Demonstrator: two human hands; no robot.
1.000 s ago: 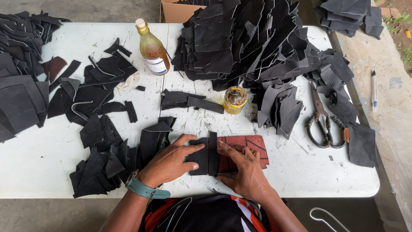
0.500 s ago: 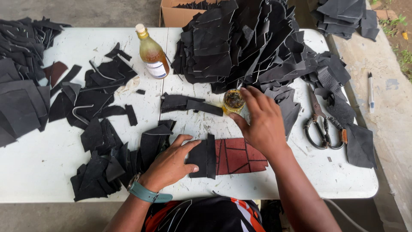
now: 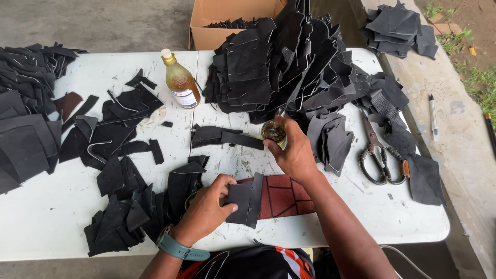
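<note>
Right hand (image 3: 295, 152) reaches forward, fingers grasping small round glue pot (image 3: 273, 131); left hand (image 3: 207, 211) pins flat black leather piece (image 3: 247, 199), fingers pressing down.

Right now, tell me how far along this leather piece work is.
Done: a large heap of cut black pieces is stacked at the back of the white table. In hand: the left hand pins a black piece over a reddish panel, while the right hand grips a small jar. Left: loose black scraps lie unsorted at the left.
</note>
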